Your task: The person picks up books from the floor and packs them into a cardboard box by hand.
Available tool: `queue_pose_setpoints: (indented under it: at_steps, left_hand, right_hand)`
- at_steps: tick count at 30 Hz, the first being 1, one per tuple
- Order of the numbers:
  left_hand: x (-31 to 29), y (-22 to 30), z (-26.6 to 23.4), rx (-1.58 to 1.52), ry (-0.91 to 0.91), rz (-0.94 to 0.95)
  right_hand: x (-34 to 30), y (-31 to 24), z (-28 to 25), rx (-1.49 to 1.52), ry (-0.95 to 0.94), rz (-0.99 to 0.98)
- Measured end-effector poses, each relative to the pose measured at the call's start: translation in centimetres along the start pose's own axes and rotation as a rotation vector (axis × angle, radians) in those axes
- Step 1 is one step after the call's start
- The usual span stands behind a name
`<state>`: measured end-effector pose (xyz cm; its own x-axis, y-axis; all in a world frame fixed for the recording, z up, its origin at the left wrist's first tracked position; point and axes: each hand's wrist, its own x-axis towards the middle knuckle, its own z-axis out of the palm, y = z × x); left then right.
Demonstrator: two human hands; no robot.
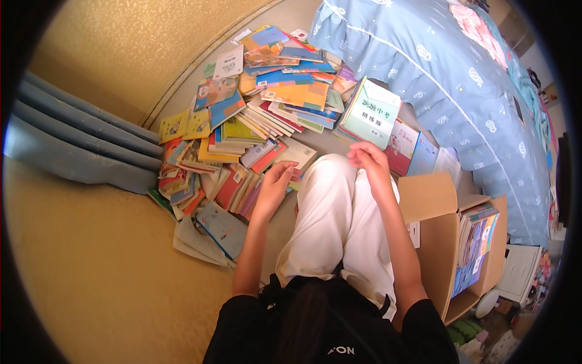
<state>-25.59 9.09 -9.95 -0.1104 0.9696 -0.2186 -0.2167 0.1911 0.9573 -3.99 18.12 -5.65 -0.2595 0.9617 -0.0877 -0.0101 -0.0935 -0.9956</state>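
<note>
My left hand (pixel 280 180) hovers beside my left knee, above the near edge of a large heap of books (pixel 285 94). Its fingers are loosely bent and apart, with nothing seen in them. Over my right knee is my right hand (pixel 370 160), also empty, its fingers half curled and spread. Just beyond it stands a neat stack of books (pixel 370 113) with a pale green and white cover on top. A dark red book (pixel 400 145) and a light blue book (pixel 423 154) lie to the right of that stack.
An open cardboard box (pixel 433 255) at my right holds a stack of books (pixel 476 249). A bed with a blue patterned cover (pixel 424 67) runs along the far right. Blue curtains (pixel 79 139) hang by the left wall; a small white cabinet (pixel 520 273) stands behind the box.
</note>
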Motion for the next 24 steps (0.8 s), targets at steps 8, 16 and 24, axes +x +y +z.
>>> queue_pose_setpoints:
  at_steps: [8,16,24]
  left_hand:
    - [13.1,-5.3,-1.4,0.443,0.117,0.176]
    - [26.7,-10.7,-0.5,0.83,0.178,0.344]
    - [43.8,-13.1,-2.3,1.314,0.251,0.519]
  right_hand:
    - [18.4,7.3,3.6,-0.198,-0.174,0.079]
    - [32.9,19.9,1.3,-0.789,-0.036,0.141]
    - [42.1,26.0,0.9,-0.817,0.118,0.249]
